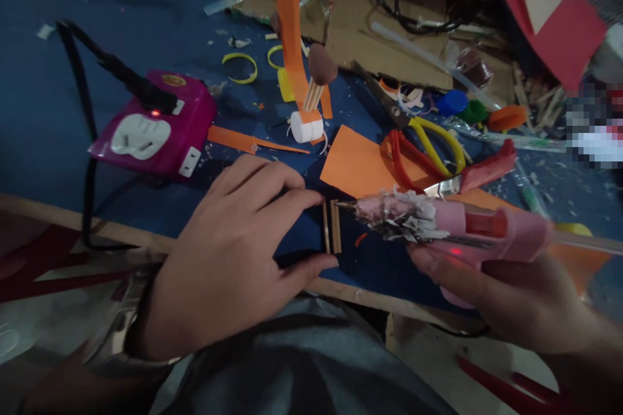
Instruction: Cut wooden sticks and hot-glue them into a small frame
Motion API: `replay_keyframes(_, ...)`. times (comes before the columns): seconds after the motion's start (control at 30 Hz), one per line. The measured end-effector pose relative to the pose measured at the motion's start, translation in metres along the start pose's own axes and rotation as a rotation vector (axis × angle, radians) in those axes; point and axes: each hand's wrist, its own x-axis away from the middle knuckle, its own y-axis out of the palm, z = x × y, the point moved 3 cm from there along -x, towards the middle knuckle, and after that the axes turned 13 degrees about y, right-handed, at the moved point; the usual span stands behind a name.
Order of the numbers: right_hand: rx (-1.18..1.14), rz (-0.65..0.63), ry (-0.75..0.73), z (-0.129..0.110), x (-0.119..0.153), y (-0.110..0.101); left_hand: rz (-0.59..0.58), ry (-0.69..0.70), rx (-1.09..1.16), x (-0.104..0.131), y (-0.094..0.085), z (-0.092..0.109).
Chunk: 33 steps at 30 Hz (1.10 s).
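My left hand is on the blue table, with thumb and index finger pinching short wooden sticks by their two ends. The sticks lie side by side near the table's front edge. My right hand is wrapped round the grip of a pink hot glue gun, which has a small red light lit. Its metal nozzle points left and meets the upper end of the sticks, or nearly so. Ragged grey-white material covers the gun's front, and a clear glue stick sticks out at its back.
An orange paper sheet lies beyond the gun, with red-and-yellow-handled scissors over it. A purple power strip with a black cable stands at left. An orange paper figure, bottle caps and cardboard lie farther back.
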Motion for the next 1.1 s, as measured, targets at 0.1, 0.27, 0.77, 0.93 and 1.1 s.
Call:
replay_keyframes(0.1, -0.016, -0.055, 0.009, 0.001, -0.0005, 0.0008, 0.007, 0.008, -0.004, 0.0, -0.0007, -0.0005)
replay_keyframes(0.27, -0.045, -0.107, 0.023, 0.0019, -0.0004, 0.0017, -0.001, 0.005, -0.009, -0.0003, 0.0002, -0.0013)
replay_keyframes(0.77, -0.003, -0.077, 0.009, -0.0011, 0.0001, 0.0019, -0.002, 0.005, -0.016, 0.0, 0.0002, -0.002)
replay_keyframes(0.93, -0.056, -0.07, 0.032, -0.0034, -0.0019, 0.0056, 0.002, 0.006, -0.005, 0.0002, 0.0002, -0.0022)
replay_keyframes(1.1, -0.081, -0.057, 0.012, -0.0061, -0.003, 0.0073, 0.007, 0.024, -0.02, 0.0007, -0.0003, -0.0018)
